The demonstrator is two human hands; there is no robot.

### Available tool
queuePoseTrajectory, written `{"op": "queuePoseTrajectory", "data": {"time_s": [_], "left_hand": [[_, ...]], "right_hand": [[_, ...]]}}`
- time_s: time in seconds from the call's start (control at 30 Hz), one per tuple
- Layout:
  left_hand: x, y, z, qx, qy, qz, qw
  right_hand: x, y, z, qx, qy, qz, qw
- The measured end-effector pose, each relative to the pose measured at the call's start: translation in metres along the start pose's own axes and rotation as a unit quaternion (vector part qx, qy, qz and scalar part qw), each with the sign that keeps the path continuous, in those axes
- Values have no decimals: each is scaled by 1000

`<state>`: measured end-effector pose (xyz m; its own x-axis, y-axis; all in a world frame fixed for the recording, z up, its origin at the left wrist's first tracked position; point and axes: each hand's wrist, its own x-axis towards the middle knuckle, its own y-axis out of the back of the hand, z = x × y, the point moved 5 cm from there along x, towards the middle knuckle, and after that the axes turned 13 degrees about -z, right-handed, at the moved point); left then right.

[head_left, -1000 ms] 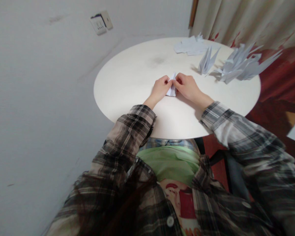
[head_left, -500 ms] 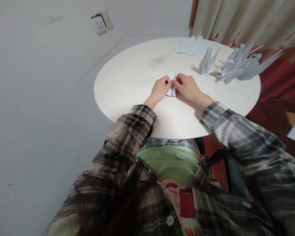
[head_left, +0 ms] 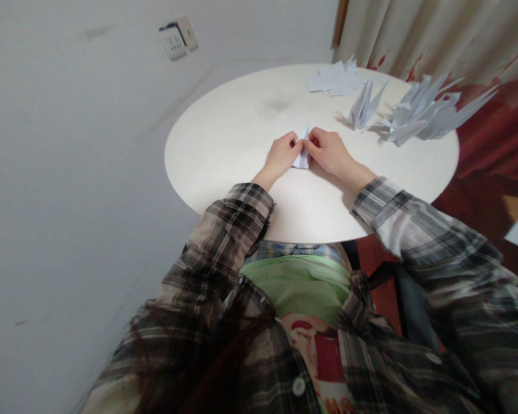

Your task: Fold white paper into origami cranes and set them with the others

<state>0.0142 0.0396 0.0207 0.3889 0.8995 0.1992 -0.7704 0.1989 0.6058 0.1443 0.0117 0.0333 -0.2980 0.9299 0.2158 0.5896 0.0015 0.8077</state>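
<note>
A small piece of folded white paper (head_left: 301, 160) is held between my two hands, near the middle of the round white table (head_left: 224, 138). My left hand (head_left: 281, 153) pinches its left side, the thumb tip close to the other thumb. On the right side, my right hand (head_left: 328, 150) grips the paper with thumb and bent fingers. The paper's lower part shows below the thumbs and a thin tip sticks up above them. The fingers hide its middle.
Right of my hands stands a folded paper crane (head_left: 363, 108), with a cluster of paper cranes (head_left: 418, 115) beyond it. Flat paper pieces (head_left: 334, 79) lie at the table's far edge. A wall with a socket (head_left: 172, 43) is at left, a curtain (head_left: 496, 109) at right.
</note>
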Motion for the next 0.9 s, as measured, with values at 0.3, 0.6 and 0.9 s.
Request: {"op": "queuePoseTrajectory", "data": {"time_s": [0.3,0.6,0.9], "left_hand": [[1,-1,-2,8,5,0,1000],[2,-1,-4,-2,-6,4,1000],[2,0,-2,18,4,4,1000]], "right_hand": [[-1,1,-1,-2,-10,-5,1000],[0,-1,1,-4,-7,-4,1000],[2,-1,2,-6,-9,-7,1000]]}}
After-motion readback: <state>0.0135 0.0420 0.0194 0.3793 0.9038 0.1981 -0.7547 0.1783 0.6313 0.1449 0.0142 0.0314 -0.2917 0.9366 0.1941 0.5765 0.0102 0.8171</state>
